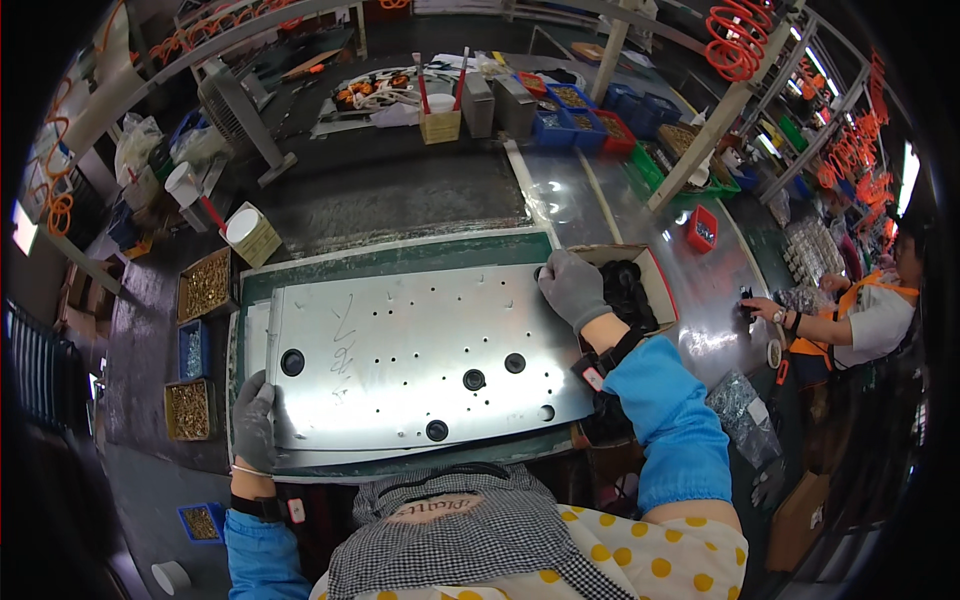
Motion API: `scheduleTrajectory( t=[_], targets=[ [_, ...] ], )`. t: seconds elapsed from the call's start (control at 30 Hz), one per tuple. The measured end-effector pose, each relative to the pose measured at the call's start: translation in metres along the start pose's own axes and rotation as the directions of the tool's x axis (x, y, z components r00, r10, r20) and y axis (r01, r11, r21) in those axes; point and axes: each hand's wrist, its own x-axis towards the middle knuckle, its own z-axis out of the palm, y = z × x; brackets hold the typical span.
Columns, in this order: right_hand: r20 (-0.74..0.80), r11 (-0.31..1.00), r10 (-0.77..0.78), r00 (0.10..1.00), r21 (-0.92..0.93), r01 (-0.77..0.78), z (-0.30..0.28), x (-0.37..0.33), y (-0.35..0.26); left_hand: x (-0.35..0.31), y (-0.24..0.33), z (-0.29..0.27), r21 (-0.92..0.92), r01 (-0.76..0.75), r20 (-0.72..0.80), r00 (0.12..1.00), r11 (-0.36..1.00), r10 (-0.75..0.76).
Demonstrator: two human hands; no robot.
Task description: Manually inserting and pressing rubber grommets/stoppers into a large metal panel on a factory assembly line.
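Observation:
A flat silver metal panel (420, 330) with many small holes lies before me on a green-topped board (400, 262). Black rubber grommets sit in it: one grommet (292, 362) at the left, others toward the right and near edge. A larger round hole (547, 412) near its right end shows no full black ring. My left hand (254, 425), in a grey glove, is closed on the panel's left edge. At the far right corner, my gloved right hand (575, 288) is closed over the panel's edge; a small dark spot shows by its fingertips, too hidden to name.
An open cardboard box (655, 285) of black rubber parts stands beside my right hand. Screw-filled bins (208, 285) line the left side. Further back are a white tub (440, 115) with brushes, a fan (240, 115) and blue bins (570, 125). A co-worker (875, 320) works at the right.

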Motion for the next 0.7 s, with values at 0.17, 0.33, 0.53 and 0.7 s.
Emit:
scheduleTrajectory(
  t=[0.17,0.33,0.53,0.7],
  targets=[
    [0.155,0.995,0.070,0.985,-0.087,-0.057,-0.003,0.013,-0.002,0.002,-0.002,0.000,-0.020,0.007,-0.038,0.999,1.000,-0.008],
    [0.308,0.944,-0.248,0.919,0.289,0.159,-0.012,0.034,0.029,0.001,0.002,0.005,-0.032,0.053,-0.033,0.998,0.998,-0.054],
    [0.338,0.886,-0.386,0.858,0.394,0.243,-0.005,0.052,0.045,-0.004,0.008,0.011,0.017,0.039,-0.024,0.999,0.999,-0.038],
    [0.669,0.876,-0.304,0.678,0.477,-0.078,-0.018,0.077,0.045,-0.001,0.007,0.011,-0.058,0.053,-0.010,0.999,0.997,-0.054]
  ],
)
